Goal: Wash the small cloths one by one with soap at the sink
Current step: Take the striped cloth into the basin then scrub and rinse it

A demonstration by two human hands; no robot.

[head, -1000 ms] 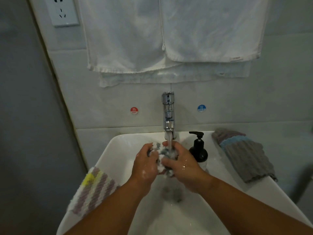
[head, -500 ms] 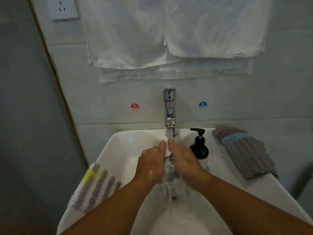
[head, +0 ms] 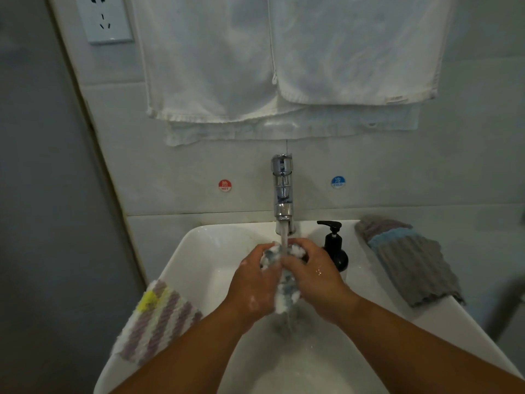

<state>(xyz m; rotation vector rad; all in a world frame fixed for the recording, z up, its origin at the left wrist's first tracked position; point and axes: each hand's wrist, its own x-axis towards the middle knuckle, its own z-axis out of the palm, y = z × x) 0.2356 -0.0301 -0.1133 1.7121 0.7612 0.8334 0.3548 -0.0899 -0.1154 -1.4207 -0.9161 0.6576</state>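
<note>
White towels [head: 284,58] hang on the tiled wall [head: 170,172] above a white sink [head: 204,251], where a grey-and-blue cloth [head: 409,260] lies on the right rim and a purple-striped cloth [head: 159,317] drapes over the left. Over the basin, the left hand [head: 252,282] and right hand [head: 315,277] grip a soapy blue-and-white cloth [head: 285,291] between them, fingers [head: 308,248] curled around it, under water [head: 284,237] running from the chrome tap [head: 282,191]. A black soap bottle [head: 335,248] stands just beside the right hand.

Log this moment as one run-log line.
wash: blue-white cloth held under running tap | left hand: grips it | right hand: grips it | sink rim: striped cloth left, grey cloth right, soap pump
</note>
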